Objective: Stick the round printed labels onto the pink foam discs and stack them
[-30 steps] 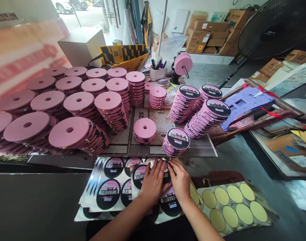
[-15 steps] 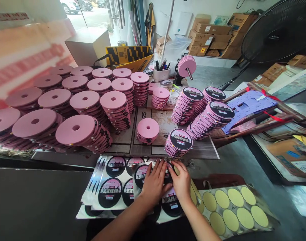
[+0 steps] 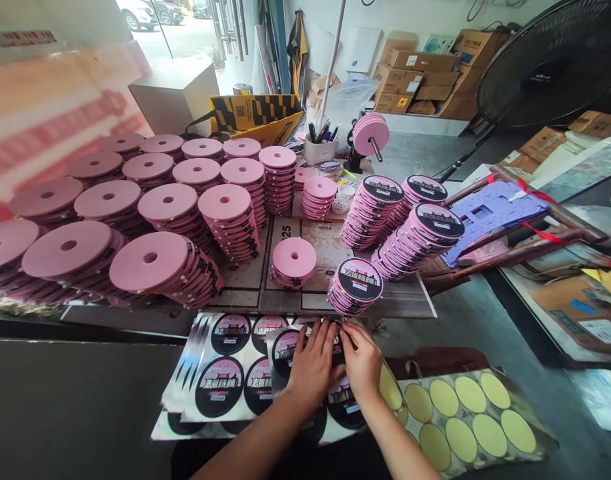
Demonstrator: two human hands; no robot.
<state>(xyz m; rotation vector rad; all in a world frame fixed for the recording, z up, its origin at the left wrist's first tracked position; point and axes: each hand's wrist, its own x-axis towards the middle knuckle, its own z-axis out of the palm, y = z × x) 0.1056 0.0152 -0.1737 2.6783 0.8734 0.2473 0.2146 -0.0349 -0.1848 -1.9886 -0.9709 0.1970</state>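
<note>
My left hand (image 3: 313,363) lies flat, fingers stretched forward, on a sheet of round black-and-pink stickers (image 3: 286,353). Beside it my right hand (image 3: 361,363) pinches the edge of one round sticker (image 3: 337,351) between thumb and fingers; the hands cover much of that sticker. Under this sheet several more sticker sheets (image 3: 185,393) are fanned out to the left. Just beyond my hands stands a stack of pink foam discs (image 3: 356,283) topped with a round label. A shorter stack of plain pink discs (image 3: 294,257) stands to its left.
Rows of pink disc stacks (image 3: 150,260) fill the table's left. Labelled stacks (image 3: 418,237) lean at the right. A used backing sheet with yellow circles (image 3: 463,440) lies at lower right. Behind are a pen cup (image 3: 319,150), discs on a spindle (image 3: 370,133) and a fan (image 3: 543,73).
My right fingers have curled in closer at the sticker's edge. My left hand stays flat on the sheet, and the view has shifted slightly.
</note>
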